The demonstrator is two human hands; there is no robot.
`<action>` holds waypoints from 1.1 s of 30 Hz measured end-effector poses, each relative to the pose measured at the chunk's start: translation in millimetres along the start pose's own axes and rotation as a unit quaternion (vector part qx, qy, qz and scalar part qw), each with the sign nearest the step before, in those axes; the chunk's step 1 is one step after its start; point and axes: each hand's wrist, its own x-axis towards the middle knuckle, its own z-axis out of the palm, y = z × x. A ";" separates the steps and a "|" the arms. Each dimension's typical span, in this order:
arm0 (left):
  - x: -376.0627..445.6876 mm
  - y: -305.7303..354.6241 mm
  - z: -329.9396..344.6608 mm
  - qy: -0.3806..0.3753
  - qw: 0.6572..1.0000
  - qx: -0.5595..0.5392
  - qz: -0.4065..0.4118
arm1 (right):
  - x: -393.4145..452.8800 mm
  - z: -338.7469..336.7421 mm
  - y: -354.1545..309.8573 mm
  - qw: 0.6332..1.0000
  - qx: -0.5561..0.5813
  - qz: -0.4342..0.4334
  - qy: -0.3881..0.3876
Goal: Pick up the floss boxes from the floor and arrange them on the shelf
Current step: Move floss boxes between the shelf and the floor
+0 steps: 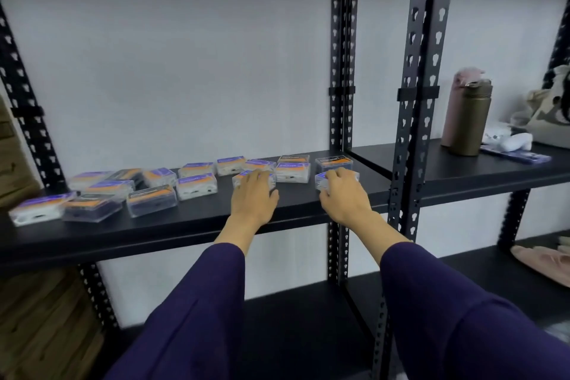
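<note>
Several clear floss boxes with orange and purple labels lie spread along the black shelf (191,222), from the far left box (40,208) to the back right box (333,163). My left hand (254,194) lies over one floss box (239,179) near the shelf's middle, fingers curled round its top. My right hand (344,194) grips another floss box (320,179) at the right end of the row, close to the upright post. Both boxes sit on the shelf surface and are partly hidden by my fingers.
Black perforated posts (410,102) divide the shelving. On the right bay stand an olive bottle (468,120), a pink bottle (453,108), a white object and a beige bag (546,114). A lower shelf holds pink cloth (543,262). Cardboard stacks (37,318) stand at left.
</note>
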 end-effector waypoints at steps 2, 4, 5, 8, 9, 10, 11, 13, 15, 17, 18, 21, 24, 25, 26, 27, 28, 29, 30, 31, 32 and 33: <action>4.1 -18.6 11.3 -0.023 1.000 0.013 -0.008 | 1.5 12.5 4.4 1.000 0.004 0.000 0.016; 2.5 -29.7 19.3 -0.015 1.000 -0.003 -0.004 | 0.2 22.3 4.6 0.999 0.015 -0.005 0.044; 0.4 -32.0 21.4 0.011 1.000 -0.004 0.010 | -0.2 26.2 2.6 0.998 0.022 -0.013 0.059; -9.4 -34.0 21.3 0.106 0.993 0.010 0.049 | -0.1 34.9 -11.1 0.993 0.039 -0.063 0.089; -12.2 -35.0 20.0 0.118 0.992 0.007 0.052 | -0.1 37.5 -17.7 0.991 0.044 -0.081 0.094; -14.8 -36.6 18.3 0.124 0.991 0.005 0.054 | -0.4 39.9 -24.4 0.989 0.050 -0.095 0.098; -16.9 -38.4 16.4 0.127 0.990 0.011 0.056 | -0.8 42.7 -30.8 0.987 0.055 -0.110 0.100; -19.4 -42.0 9.5 0.129 0.989 0.034 0.065 | 0.4 46.2 -40.2 0.984 0.058 -0.135 0.103; -19.9 -45.2 -3.5 0.121 0.989 0.042 0.075 | 5.0 43.3 -42.7 0.983 0.068 -0.138 0.097; -17.0 -50.2 -16.4 0.086 0.993 0.011 0.079 | 13.5 37.5 -39.5 0.985 0.078 -0.131 0.078; -13.9 -52.7 -22.4 0.051 0.996 -0.009 0.076 | 18.3 34.7 -36.4 0.987 0.077 -0.127 0.061; 3.0 -63.8 -25.8 -0.073 0.996 -0.027 0.047 | 29.0 30.8 -27.5 0.993 0.058 -0.099 -0.039; 11.1 -71.8 -13.1 -0.146 0.987 -0.071 0.024 | 32.2 33.2 -23.2 0.989 0.044 -0.097 -0.104; 10.1 -72.2 -8.5 -0.140 0.985 -0.098 0.020 | 32.5 33.1 -23.2 0.989 0.039 -0.100 -0.103; 8.1 -71.7 -5.2 -0.120 0.986 -0.117 0.019 | 32.8 31.4 -24.0 0.989 0.025 -0.106 -0.101; 6.2 -70.8 -3.4 -0.097 0.987 -0.124 0.018 | 33.6 28.3 -25.3 0.988 0.004 -0.112 -0.103; 4.9 -69.0 -3.4 -0.084 0.988 -0.126 0.015 | 34.2 24.8 -26.6 0.987 -0.016 -0.118 -0.106; 3.6 -66.6 -4.9 -0.079 0.988 -0.129 0.008 | 34.2 21.4 -28.1 0.986 -0.026 -0.119 -0.112; 2.5 -63.5 -6.8 -0.080 0.988 -0.132 0.000 | 32.6 18.4 -29.5 0.986 -0.025 -0.116 -0.117; 0.2 -60.2 -9.1 -0.082 0.987 -0.135 -0.007 | 29.5 16.4 -31.0 0.987 -0.016 -0.109 -0.120; -2.6 -56.8 -11.5 -0.083 0.987 -0.135 -0.015 | 25.6 15.1 -32.5 0.988 -0.005 -0.102 -0.119; -6.6 -53.4 -14.0 -0.083 0.987 -0.133 -0.021 | 21.0 14.1 -34.3 0.988 0.000 -0.100 -0.114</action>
